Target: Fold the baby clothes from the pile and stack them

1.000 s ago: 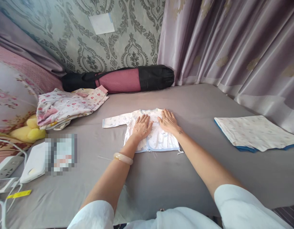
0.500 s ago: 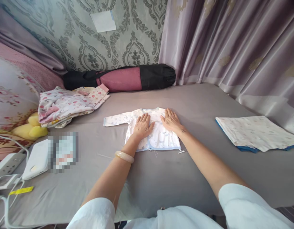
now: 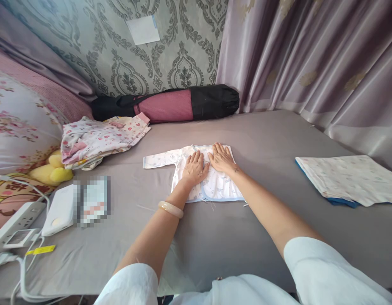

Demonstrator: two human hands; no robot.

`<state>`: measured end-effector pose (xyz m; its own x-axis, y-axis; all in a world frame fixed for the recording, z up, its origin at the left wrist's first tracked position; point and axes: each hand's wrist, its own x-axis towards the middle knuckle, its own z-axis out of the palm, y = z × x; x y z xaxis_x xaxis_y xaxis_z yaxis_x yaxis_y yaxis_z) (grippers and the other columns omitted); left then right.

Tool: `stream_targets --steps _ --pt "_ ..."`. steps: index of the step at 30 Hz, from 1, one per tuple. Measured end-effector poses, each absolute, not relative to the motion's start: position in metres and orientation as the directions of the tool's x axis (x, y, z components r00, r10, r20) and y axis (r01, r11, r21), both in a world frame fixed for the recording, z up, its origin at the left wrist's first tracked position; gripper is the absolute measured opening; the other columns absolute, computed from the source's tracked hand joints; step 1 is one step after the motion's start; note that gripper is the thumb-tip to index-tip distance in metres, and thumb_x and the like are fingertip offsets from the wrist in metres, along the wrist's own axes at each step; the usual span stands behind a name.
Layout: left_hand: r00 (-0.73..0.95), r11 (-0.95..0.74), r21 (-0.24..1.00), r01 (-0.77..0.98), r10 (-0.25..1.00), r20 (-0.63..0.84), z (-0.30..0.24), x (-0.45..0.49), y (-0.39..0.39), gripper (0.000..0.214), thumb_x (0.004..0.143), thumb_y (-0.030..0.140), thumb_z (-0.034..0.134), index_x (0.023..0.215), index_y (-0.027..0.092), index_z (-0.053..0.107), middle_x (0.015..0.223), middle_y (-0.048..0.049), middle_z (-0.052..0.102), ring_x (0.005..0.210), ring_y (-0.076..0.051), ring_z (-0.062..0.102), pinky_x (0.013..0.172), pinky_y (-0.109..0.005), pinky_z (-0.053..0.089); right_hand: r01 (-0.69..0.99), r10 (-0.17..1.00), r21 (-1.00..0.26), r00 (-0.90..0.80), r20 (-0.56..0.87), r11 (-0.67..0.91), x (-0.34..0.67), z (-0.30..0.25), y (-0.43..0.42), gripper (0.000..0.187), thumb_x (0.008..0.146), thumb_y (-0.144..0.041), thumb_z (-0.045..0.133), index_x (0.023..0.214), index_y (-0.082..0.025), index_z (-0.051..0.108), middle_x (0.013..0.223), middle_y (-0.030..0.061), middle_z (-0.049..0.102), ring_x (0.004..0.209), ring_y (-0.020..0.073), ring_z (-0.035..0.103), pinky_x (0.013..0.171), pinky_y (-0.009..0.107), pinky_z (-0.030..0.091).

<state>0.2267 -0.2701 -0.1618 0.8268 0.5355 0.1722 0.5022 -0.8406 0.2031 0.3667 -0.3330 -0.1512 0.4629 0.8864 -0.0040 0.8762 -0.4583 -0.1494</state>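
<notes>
A small white baby shirt (image 3: 211, 186) with pale prints and light blue trim lies flat on the grey bed sheet. Its left-side sleeve (image 3: 160, 159) stretches out to the left. On the right side no sleeve sticks out; a band of cloth seems to lie across the chest, partly under my hands. My left hand (image 3: 195, 168) rests flat on the middle of the shirt, fingers spread. Close beside it, my right hand (image 3: 221, 159) lies flat on the upper right part, fingers extended. Thin ties show at the lower hem.
Folded heart-print clothes (image 3: 102, 142) lie at the left, and a folded white and blue cloth (image 3: 351, 178) at the right. A black and pink rolled bag (image 3: 165, 105) lies along the wall. A power strip (image 3: 18, 224), white device (image 3: 60, 212) and cables occupy the left edge.
My right hand has slid left across the shirt, closer to my left hand, which stays about where it was. The view has shifted slightly.
</notes>
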Motion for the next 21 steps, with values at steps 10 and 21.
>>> stream_targets --steps 10,21 --pt "0.809 -0.793 0.339 0.505 0.573 0.135 -0.155 0.227 -0.267 0.052 0.099 0.032 0.033 0.142 0.004 0.043 0.155 -0.0198 0.036 0.146 -0.028 0.03 0.121 -0.044 0.02 0.855 0.874 -0.181 0.479 -0.082 -0.485 0.366 -0.141 -0.329 0.065 0.102 -0.04 0.017 0.154 -0.003 0.024 0.163 0.0154 0.017 0.151 0.0259 0.012 0.121 0.047 0.01" --pt "0.544 -0.449 0.786 0.425 0.821 0.174 -0.138 0.19 -0.226 0.049 0.09 0.021 0.038 0.137 0.013 0.049 0.144 -0.0154 0.053 0.134 -0.024 0.049 0.109 -0.041 0.044 0.911 0.946 -0.265 0.322 -0.026 -0.317 0.306 -0.133 -0.3 0.064 0.101 -0.038 0.016 0.155 -0.005 0.023 0.164 0.0121 0.017 0.151 0.023 0.009 0.122 0.043 0.007"
